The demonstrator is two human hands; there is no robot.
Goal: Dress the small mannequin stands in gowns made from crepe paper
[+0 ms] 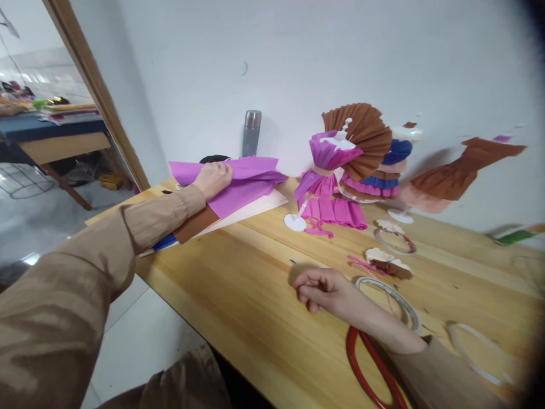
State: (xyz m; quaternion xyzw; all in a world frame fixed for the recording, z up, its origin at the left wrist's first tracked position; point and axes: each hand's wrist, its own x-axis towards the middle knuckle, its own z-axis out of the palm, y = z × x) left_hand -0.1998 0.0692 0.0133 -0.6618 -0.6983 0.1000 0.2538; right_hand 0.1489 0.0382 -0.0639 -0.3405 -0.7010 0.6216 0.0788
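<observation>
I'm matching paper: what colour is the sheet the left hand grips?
The sheet is purple, seen best in the head view.

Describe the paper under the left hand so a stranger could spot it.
Look along the wooden table towards the grey flask. In front of it, the left hand is on a paper pile. The target is the purple paper on top, unlike the brown sheet, blue sheet and pale sheet lower down.
</observation>
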